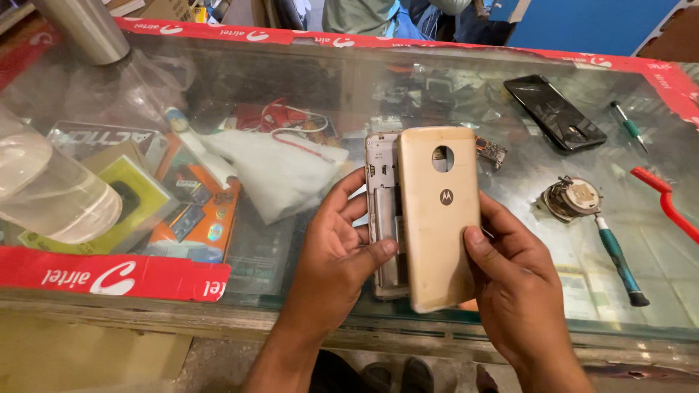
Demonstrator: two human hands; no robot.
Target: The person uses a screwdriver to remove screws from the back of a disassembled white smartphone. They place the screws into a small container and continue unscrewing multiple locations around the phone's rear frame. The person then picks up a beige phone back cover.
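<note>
Left hand (338,247) grips the phone (382,211), right hand (510,280) pinches the gold cover (437,233): best peeled evenly, not twisted.

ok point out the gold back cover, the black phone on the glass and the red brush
gold back cover (437,240), head view, middle of its flat back
black phone (555,113), head view, centre of its dark screen
red brush (666,200), head view, on its red handle
</note>
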